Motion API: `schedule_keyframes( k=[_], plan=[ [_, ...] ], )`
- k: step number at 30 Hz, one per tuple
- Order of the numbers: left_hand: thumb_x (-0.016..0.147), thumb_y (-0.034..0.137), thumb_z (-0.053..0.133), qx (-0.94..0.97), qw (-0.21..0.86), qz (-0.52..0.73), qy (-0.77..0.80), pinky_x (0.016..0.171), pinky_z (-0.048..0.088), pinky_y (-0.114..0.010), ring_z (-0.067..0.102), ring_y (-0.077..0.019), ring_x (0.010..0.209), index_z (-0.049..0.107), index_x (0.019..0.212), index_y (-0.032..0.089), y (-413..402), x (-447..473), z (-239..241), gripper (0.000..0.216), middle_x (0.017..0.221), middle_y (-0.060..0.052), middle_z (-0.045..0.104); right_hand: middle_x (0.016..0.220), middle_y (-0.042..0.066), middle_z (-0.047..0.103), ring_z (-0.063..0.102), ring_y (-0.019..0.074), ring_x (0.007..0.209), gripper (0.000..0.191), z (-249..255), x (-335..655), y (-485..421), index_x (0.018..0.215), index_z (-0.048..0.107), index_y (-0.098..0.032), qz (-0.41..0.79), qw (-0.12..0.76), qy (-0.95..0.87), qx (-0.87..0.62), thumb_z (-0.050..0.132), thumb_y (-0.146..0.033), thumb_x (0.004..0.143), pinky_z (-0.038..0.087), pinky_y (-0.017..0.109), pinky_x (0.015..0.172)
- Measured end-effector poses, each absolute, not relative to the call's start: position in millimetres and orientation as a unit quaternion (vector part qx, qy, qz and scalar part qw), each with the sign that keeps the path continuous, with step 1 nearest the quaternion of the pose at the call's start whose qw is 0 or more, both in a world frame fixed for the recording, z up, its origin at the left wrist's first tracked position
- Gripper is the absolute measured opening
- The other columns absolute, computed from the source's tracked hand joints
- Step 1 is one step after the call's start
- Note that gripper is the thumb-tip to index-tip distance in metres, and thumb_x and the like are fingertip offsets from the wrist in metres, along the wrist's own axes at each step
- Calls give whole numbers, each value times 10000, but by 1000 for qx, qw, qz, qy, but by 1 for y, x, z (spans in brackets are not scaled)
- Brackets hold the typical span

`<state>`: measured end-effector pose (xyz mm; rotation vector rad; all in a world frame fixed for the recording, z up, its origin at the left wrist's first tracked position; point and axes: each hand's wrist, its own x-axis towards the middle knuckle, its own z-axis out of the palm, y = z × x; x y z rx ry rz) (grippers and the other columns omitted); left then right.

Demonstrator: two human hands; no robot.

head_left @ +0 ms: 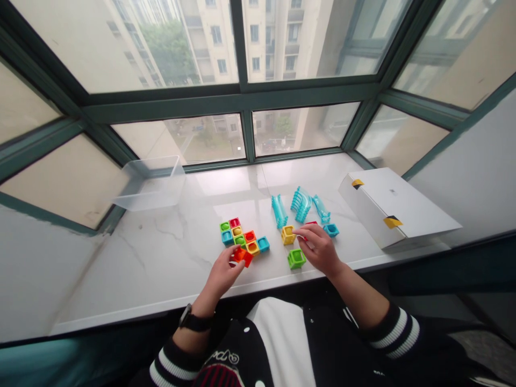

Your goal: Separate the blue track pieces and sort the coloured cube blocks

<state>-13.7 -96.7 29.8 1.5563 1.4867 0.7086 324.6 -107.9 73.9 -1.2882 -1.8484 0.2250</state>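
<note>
Writing: none legible on the blocks; the white box [397, 207] at right carries only yellow-and-black corner marks, and the lettering on the jacket below is too small to read.

Left hand [221, 275]: grip pinching an orange block [243, 255] at the near edge of a block cluster [242, 236] of green, red, yellow, orange and blue cubes. The cluster's long axis runs from far-left to near-right across the bench [161, 252].

Right hand [320, 250]: fingers curled on a red piece [310, 223], mostly hidden; whether it is gripped cannot be told. A yellow cube [288, 235] sits just left of the fingertips, a green cube [296, 258] beside the palm, and a blue cube [331, 230] just beyond.

Three blue ribbed tracks [300, 205] lie beyond the cubes. A clear tub [151, 183] stands far left by the window.
</note>
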Motion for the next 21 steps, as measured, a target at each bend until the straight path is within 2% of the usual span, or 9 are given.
schedule_keyframes(
  k=[3, 5, 7, 9, 14, 21],
  plan=[
    [861, 469, 743, 489, 613, 372, 497, 980, 600, -466, 723, -306, 1153, 620, 1395, 224, -97, -3, 40, 600, 1315, -136, 721, 1153, 91, 712, 684, 275, 1102, 307, 81, 307, -113, 1294, 713, -305, 120, 440, -757, -468, 594, -267, 1013, 583, 476, 1018],
    [853, 461, 777, 430, 675, 410, 438, 1034, 579, -488, 696, -326, 1241, 611, 1404, 235, -101, 10, 46, 619, 1385, -144, 696, 1244, 98, 695, 672, 281, 1159, 431, 84, 292, -117, 1420, 629, -309, 144, 429, -781, -430, 662, -306, 990, 575, 476, 1042],
    [833, 465, 819, 406, 695, 430, 411, 1062, 566, -501, 665, -338, 1297, 621, 1393, 252, -107, 25, 52, 630, 1427, -138, 674, 1341, 113, 665, 653, 295, 1223, 608, 85, 278, -120, 1520, 531, -311, 169, 409, -802, -402, 737, -361, 951, 567, 485, 1064],
    [819, 484, 845, 402, 704, 431, 397, 1062, 565, -511, 661, -344, 1298, 636, 1376, 264, -113, 38, 56, 635, 1426, -133, 673, 1367, 121, 656, 644, 304, 1248, 685, 83, 267, -122, 1546, 494, -313, 187, 400, -808, -391, 773, -382, 925, 565, 491, 1067],
    [790, 479, 893, 408, 720, 418, 375, 1041, 567, -485, 659, -339, 1269, 672, 1317, 254, -122, 54, 59, 614, 1358, -133, 692, 1259, 93, 711, 671, 279, 1183, 521, 79, 259, -124, 1420, 596, -314, 203, 410, -793, -402, 729, -235, 922, 570, 472, 1044],
    [823, 405, 884, 386, 731, 422, 372, 996, 581, -430, 676, -290, 1204, 669, 1243, 232, -122, 56, 57, 502, 1300, -116, 702, 1258, 90, 707, 680, 275, 1178, 539, 74, 264, -124, 1407, 601, -305, 213, 420, -783, -405, 717, -166, 899, 588, 458, 1029]
  ],
)
